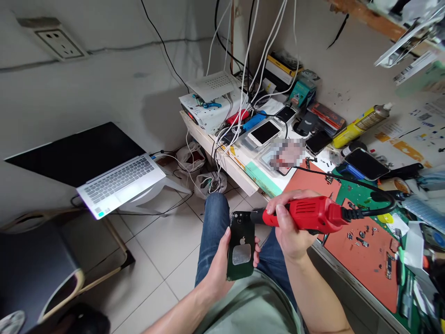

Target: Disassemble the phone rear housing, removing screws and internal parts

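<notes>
Over my lap, my left hand (219, 264) holds a dark green phone (239, 273) upright by its sides, its back facing me. A silvery rectangular patch (241, 254) covers part of that back, below the apple logo. My right hand (292, 232) is wrapped round a red corded power tool (314, 213). The black nose of the tool points left and reaches the phone's upper right edge, beside the camera lenses; whether they touch I cannot tell. A black cable runs from the tool's rear end to the right.
At the right, a workbench (252, 183) carries phones, orange mats (361, 269) with small parts, and a yellow spray can (361, 125). White cables hang over its left end. An open laptop (121, 185) rests on a stool at the left, near a chair (38, 273).
</notes>
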{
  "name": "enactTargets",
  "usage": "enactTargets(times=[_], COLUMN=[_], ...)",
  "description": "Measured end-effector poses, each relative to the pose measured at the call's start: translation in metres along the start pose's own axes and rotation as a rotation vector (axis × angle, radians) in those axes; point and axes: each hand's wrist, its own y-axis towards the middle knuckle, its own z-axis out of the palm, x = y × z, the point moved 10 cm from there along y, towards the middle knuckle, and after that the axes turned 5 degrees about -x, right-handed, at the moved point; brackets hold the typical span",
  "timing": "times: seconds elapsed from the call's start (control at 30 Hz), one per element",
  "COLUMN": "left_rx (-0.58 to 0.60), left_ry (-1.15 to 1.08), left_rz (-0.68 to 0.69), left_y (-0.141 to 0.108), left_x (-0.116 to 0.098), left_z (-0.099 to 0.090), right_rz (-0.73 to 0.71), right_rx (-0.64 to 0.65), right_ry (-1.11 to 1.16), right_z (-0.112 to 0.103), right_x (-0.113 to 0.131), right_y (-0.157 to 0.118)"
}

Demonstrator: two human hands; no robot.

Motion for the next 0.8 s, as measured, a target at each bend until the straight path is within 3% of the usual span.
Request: enactTargets(times=[0.5,0.8], left_rx=[-0.023,-0.057], left_ry=[0.000,0.008], left_rz=[0.032,0.043], left_y=[-0.003,0.001], left_x=[-0.007,-0.008], left_z=[0.003,-0.006], right_rz=[0.010,0.043], right_rx=[-0.019,-0.009], right_ry=[-0.013,-0.040], right_z=[0.002,0.000], right_x=[-0.002,-0.008], right_y=[-0.003,-0.002])
